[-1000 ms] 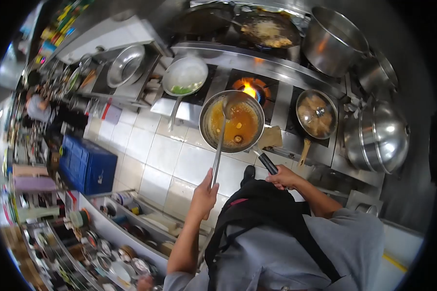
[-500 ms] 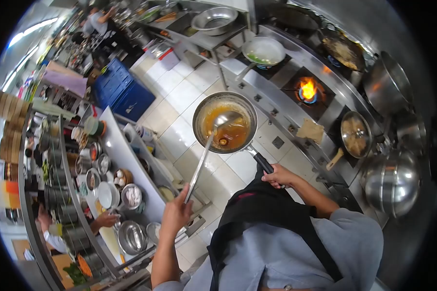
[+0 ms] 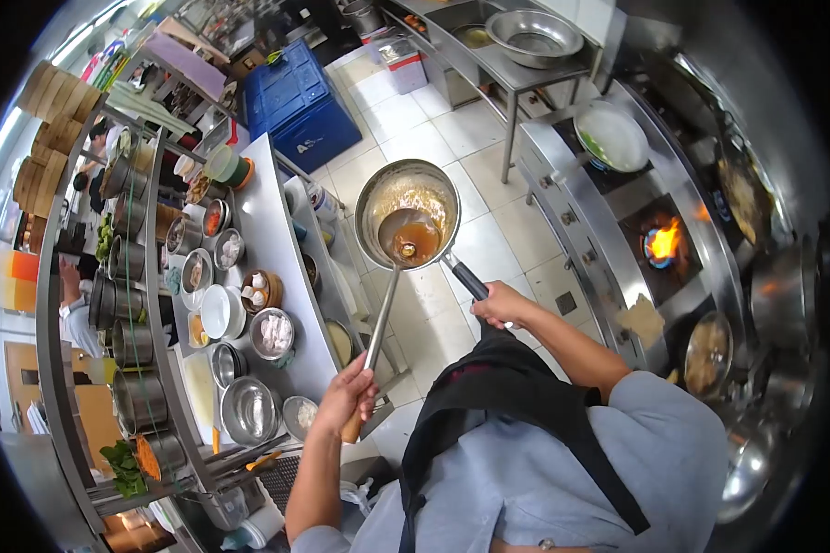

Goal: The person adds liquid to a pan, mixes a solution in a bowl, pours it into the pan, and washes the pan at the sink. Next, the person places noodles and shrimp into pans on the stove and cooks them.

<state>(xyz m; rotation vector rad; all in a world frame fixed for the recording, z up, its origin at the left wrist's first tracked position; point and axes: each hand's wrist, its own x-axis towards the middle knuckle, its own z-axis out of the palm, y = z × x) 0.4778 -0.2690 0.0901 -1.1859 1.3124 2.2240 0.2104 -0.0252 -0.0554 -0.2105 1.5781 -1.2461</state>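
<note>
A frying pan is held up over the tiled floor by my right hand, which is closed around its black handle. Brown sauce pools at the pan's near side. The ladle, long and metal with a wooden end, is gripped in my left hand. Its bowl rests down in the pan and is full of brown sauce, with a small dark round piece in it. Whether the bowl touches the pan's bottom I cannot tell.
On the right, a burner flame burns uncovered, with a white pan behind it. Bowls of ingredients, such as a metal bowl, line the left counter. A blue cooler stands on the floor ahead.
My view has turned right-to-left toward the counter, carrying the pan leftward with me. The ladle's bowl now holds sauce, and its handle has come closer to upright in view.
</note>
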